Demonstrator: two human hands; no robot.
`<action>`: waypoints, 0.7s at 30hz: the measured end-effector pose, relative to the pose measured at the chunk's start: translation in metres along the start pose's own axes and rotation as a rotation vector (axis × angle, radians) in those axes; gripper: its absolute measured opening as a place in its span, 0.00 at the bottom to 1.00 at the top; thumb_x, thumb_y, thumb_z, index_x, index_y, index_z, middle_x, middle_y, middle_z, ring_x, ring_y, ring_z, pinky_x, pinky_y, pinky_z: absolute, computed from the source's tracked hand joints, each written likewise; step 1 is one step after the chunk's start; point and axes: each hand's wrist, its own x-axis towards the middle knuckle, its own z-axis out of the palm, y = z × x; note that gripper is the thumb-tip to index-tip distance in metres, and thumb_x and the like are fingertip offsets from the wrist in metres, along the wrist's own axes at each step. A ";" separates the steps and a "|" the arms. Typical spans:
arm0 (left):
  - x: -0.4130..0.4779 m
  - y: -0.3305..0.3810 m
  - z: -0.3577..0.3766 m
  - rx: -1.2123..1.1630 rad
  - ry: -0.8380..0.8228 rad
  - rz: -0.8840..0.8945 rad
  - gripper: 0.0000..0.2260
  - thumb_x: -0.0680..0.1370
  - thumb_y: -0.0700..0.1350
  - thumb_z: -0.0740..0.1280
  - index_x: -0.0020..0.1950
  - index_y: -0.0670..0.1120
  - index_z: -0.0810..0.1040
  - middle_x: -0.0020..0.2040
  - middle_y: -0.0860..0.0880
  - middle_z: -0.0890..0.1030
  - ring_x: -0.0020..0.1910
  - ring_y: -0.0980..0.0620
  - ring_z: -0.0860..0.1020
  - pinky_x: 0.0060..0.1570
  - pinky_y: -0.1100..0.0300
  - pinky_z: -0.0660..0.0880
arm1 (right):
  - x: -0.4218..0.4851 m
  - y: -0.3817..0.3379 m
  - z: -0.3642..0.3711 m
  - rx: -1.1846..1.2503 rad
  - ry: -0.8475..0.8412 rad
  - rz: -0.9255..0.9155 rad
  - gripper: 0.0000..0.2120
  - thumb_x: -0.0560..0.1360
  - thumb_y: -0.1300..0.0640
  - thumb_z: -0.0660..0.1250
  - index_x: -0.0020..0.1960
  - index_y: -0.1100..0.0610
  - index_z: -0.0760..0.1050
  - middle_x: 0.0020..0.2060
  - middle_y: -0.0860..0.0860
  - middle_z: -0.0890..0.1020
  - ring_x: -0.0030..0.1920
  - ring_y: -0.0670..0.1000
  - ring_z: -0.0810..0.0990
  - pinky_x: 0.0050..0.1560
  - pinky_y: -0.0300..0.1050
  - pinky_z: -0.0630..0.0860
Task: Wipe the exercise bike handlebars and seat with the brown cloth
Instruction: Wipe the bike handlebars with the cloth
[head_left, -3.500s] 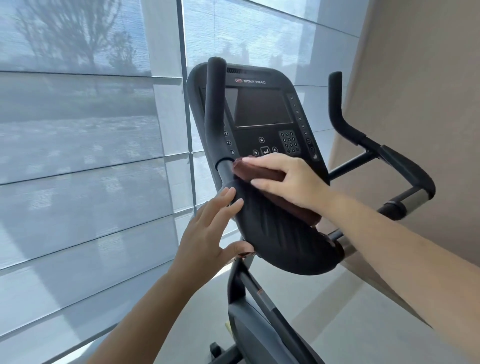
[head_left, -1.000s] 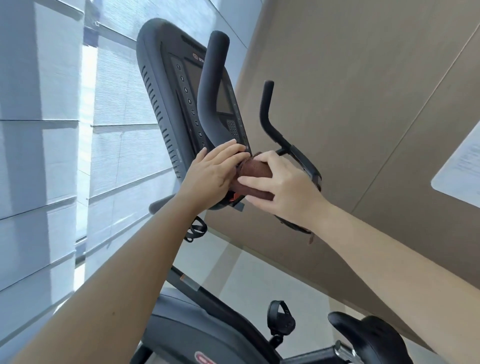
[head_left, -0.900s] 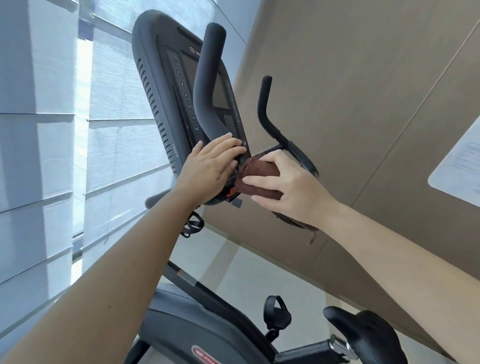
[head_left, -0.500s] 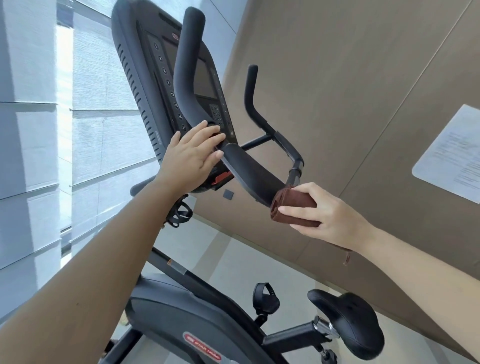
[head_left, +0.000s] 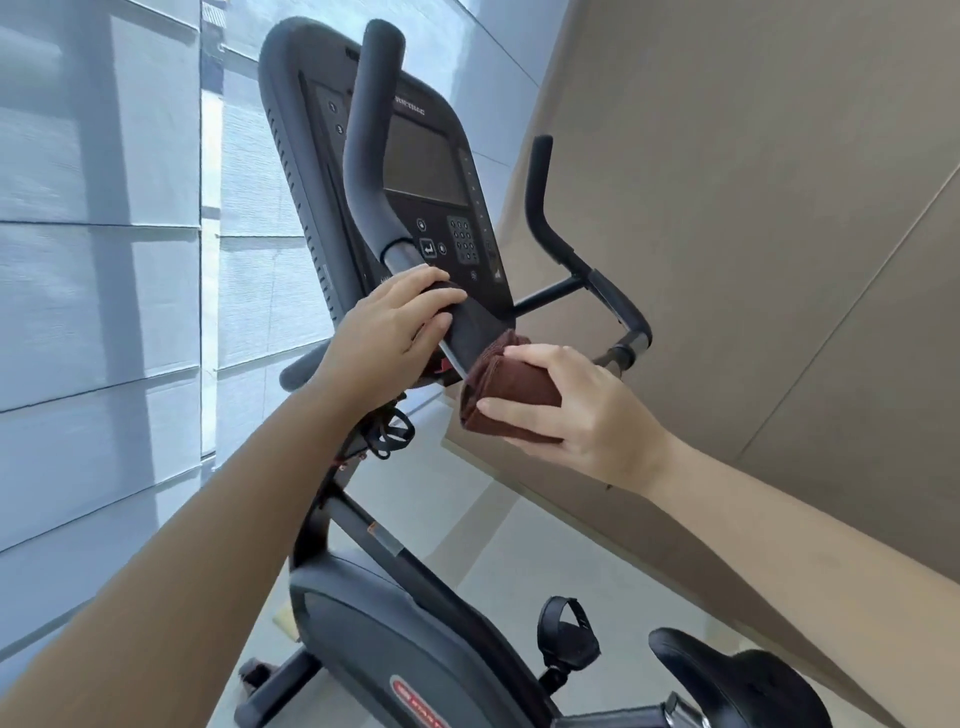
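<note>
The black exercise bike stands in front of me with its console (head_left: 415, 171) facing me. Its left handlebar (head_left: 371, 156) rises in front of the console, and the right handlebar (head_left: 540, 208) stands farther back. My right hand (head_left: 566, 405) is wrapped around the folded brown cloth (head_left: 506, 387), which covers the near end of the left handlebar's padded arm rest. My left hand (head_left: 384, 338) rests on the upper part of that arm rest, fingers laid flat over it. The black seat (head_left: 727, 680) shows at the bottom right.
A window wall with pale blinds (head_left: 104, 260) fills the left side. A beige panelled wall (head_left: 753, 208) runs close along the right. A pedal with a strap (head_left: 566, 639) hangs below, beside the bike's housing (head_left: 395, 639). The floor is light tile.
My right hand has slid the cloth back up the arm rest from its lower end toward my left hand. My left hand has kept its place on the handlebar. The view has dropped and shifted right.
</note>
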 end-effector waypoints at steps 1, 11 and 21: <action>-0.001 0.003 0.001 0.004 0.000 -0.016 0.13 0.79 0.42 0.58 0.62 0.44 0.75 0.64 0.46 0.73 0.65 0.47 0.67 0.62 0.53 0.64 | -0.004 0.003 0.001 0.002 0.009 -0.009 0.13 0.75 0.54 0.67 0.58 0.53 0.78 0.55 0.63 0.77 0.52 0.61 0.77 0.49 0.54 0.79; -0.005 0.017 0.006 0.096 0.016 -0.118 0.13 0.80 0.42 0.57 0.62 0.45 0.74 0.66 0.48 0.71 0.67 0.51 0.65 0.57 0.75 0.52 | -0.053 0.039 -0.014 0.110 -0.026 -0.101 0.11 0.75 0.55 0.65 0.56 0.56 0.79 0.52 0.64 0.78 0.50 0.62 0.79 0.47 0.56 0.79; -0.005 0.020 0.006 0.113 -0.023 -0.171 0.16 0.80 0.42 0.57 0.68 0.44 0.69 0.69 0.48 0.69 0.69 0.49 0.63 0.66 0.56 0.59 | 0.026 0.034 0.005 0.601 -0.018 0.433 0.18 0.72 0.55 0.69 0.62 0.49 0.74 0.55 0.52 0.76 0.53 0.42 0.72 0.57 0.25 0.64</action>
